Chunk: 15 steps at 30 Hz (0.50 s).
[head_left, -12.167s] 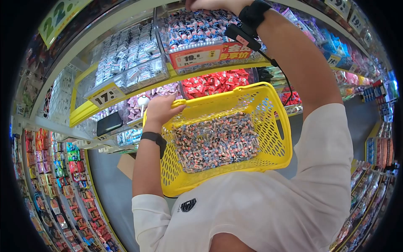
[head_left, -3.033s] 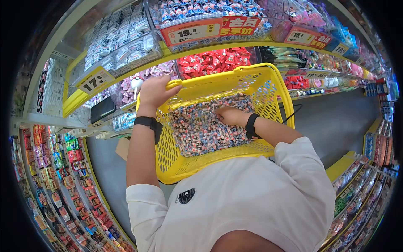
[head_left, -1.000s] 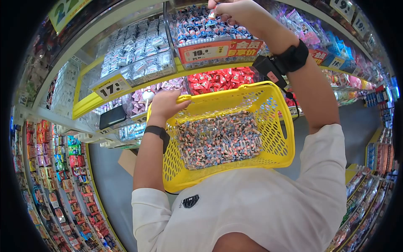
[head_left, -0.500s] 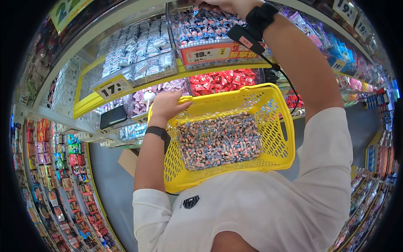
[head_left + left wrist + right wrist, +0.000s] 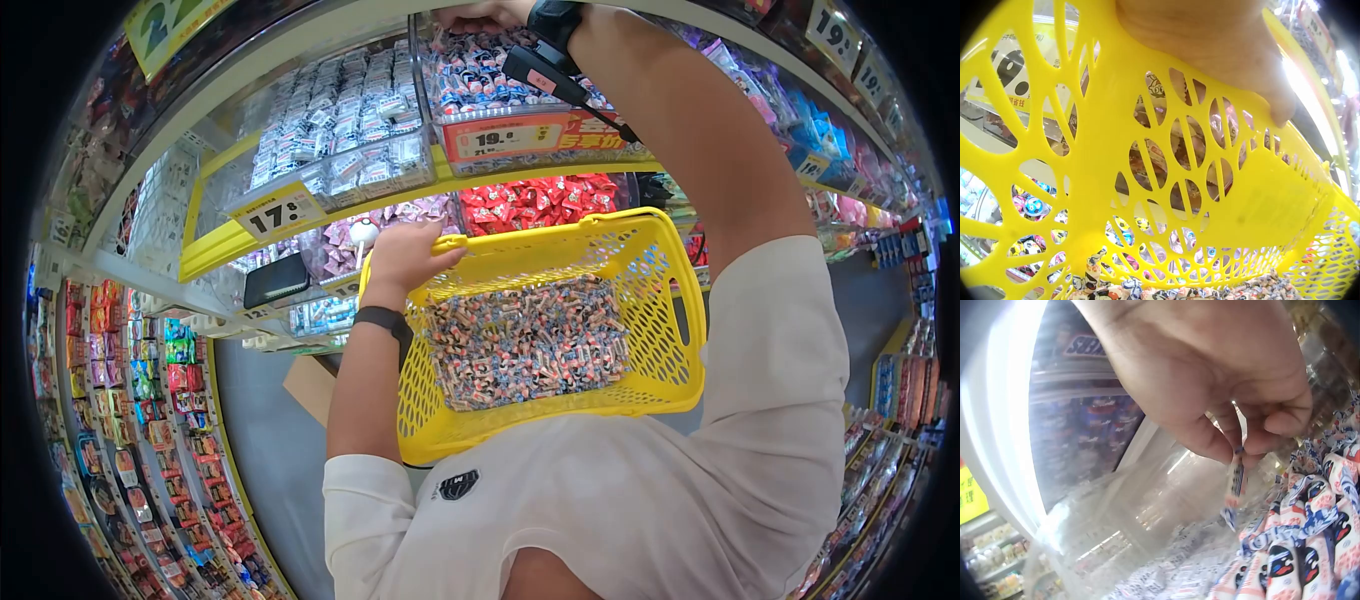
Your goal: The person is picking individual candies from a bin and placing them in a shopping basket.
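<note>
The left hand (image 5: 402, 258) grips the rim of a yellow basket (image 5: 690, 330) at its far left corner; in the left wrist view the hand (image 5: 1210, 44) lies over the basket's rim (image 5: 1247, 212). Many small wrapped candies (image 5: 530, 345) cover the basket's bottom. Reaching up to the shelf, the right hand (image 5: 485, 15) is over a clear bin of blue and white wrapped candies (image 5: 480, 75). In the right wrist view that hand (image 5: 1210, 375) pinches one wrapped candy (image 5: 1235, 481) by its end, above the candies (image 5: 1310, 544) in the bin.
Left of that bin stands one of white candies (image 5: 335, 115), with a 17.8 price tag (image 5: 280, 211). Red candies (image 5: 540, 200) fill a lower bin behind the basket. A black phone (image 5: 277, 281) lies on the lower shelf edge. Snack shelves (image 5: 150, 430) stand at the left.
Over the last second the right hand has moved left and farther back over the bin. The left hand keeps its grip on the basket, which sits slightly lower and farther right in view.
</note>
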{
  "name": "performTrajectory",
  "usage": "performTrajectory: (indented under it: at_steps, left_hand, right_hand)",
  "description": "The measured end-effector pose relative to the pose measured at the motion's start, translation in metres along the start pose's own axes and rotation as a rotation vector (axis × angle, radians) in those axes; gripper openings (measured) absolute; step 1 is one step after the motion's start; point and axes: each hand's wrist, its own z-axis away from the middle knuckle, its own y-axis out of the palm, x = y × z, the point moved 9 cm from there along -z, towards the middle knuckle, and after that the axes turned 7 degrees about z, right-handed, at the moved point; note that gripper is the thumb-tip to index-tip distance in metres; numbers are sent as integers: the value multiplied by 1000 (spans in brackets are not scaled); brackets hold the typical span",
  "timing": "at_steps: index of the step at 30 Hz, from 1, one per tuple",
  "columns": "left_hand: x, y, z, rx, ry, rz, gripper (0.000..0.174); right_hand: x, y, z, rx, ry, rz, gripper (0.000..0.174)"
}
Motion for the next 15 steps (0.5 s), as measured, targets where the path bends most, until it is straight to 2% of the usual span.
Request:
performTrajectory:
  at_steps: [15]
  left_hand:
    - [0, -1, 1, -13, 2, 17, 49]
  right_hand:
    - [11, 1, -4, -16, -47, 57, 14]
